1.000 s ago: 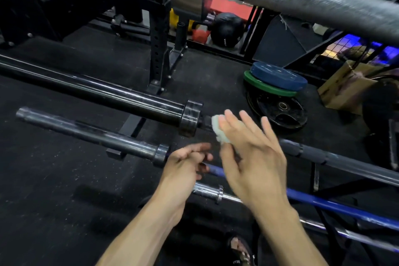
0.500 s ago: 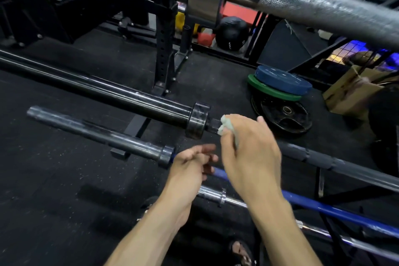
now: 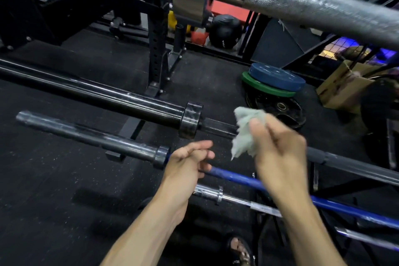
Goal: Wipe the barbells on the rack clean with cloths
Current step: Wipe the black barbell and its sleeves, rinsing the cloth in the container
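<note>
Head view: right hand [image 3: 280,153] gripped a crumpled pale cloth [image 3: 246,134], fingers curled round it, cloth bunched out past the fingertips toward the left. Cloth sat at or just over the thin shaft of the black barbell [image 3: 108,99], just right of that bar's collar [image 3: 191,120]; contact with the shaft couldn't be confirmed, hand was motion-blurred.

Left hand [image 3: 187,162] was at the blue barbell [image 3: 237,179], right beside its collar, fingers loosely curled with the thumb extended on top. Couldn't tell whether it really clasped the blue shaft or just rested against it.

Bars lay on the rack stepped one below another: a silver knurled barbell [image 3: 313,4] very close to the camera across the top, the black one below it, then the blue-shafted one with a dark grey sleeve pointing left, then a thin chrome barbell [image 3: 216,194] lowest, partly hidden behind the left forearm.

Background: stacked weight plates [image 3: 276,80] (blue on green on black) on the black rubber floor [image 3: 64,179], a black medicine ball [image 3: 225,31] behind, a perforated black upright [image 3: 157,54], a cardboard box [image 3: 343,86] far right. A sandalled foot [image 3: 239,250] showed at the bottom edge.
</note>
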The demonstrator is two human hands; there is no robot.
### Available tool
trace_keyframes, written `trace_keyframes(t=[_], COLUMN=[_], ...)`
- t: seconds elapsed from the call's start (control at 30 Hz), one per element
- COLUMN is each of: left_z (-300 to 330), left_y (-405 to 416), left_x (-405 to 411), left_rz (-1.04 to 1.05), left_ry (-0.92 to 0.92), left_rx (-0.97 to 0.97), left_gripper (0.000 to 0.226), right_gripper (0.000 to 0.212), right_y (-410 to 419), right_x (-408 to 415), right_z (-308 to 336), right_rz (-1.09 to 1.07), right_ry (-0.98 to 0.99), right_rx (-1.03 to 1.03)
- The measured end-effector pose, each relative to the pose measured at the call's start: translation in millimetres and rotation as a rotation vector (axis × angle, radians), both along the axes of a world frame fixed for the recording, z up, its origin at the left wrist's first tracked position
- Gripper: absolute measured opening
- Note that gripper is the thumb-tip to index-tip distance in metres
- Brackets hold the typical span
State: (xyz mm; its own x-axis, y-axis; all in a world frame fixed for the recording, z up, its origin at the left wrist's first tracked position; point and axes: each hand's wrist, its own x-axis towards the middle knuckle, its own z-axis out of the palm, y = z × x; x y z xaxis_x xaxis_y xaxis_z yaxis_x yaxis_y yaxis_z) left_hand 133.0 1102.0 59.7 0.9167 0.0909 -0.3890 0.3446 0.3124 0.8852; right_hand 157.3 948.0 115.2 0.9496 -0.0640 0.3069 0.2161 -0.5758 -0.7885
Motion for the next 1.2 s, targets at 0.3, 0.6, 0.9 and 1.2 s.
trace_keyframes(t=[0.3, 0.6, 0.9, 1.2], left_z=[5, 7, 7, 7], left_y=[-30, -57, -63, -63], left_x=[4, 16, 17, 15], left_rz=[-0.028, 0.027, 0.054, 0.054], left_ry=[-0.040, -0.079, -0.084, -0.099], left_rx=[-0.032, -0.036, -0.058, -0.045], left_gripper=[0.015, 0.045, 0.043, 0.043], right_gripper=[0.046, 0.043, 0.037, 0.022], right_y=[-73, -57, -36, -59], right_x=[2, 4, 19, 12], right_z=[17, -19, -7, -5], right_rz=[-0.420, 0.144, -0.106, 0.108], right_ry=[0.002, 0.045, 0.051, 0.116], right_rx=[0.827, -0.553, -0.627, -0.517])
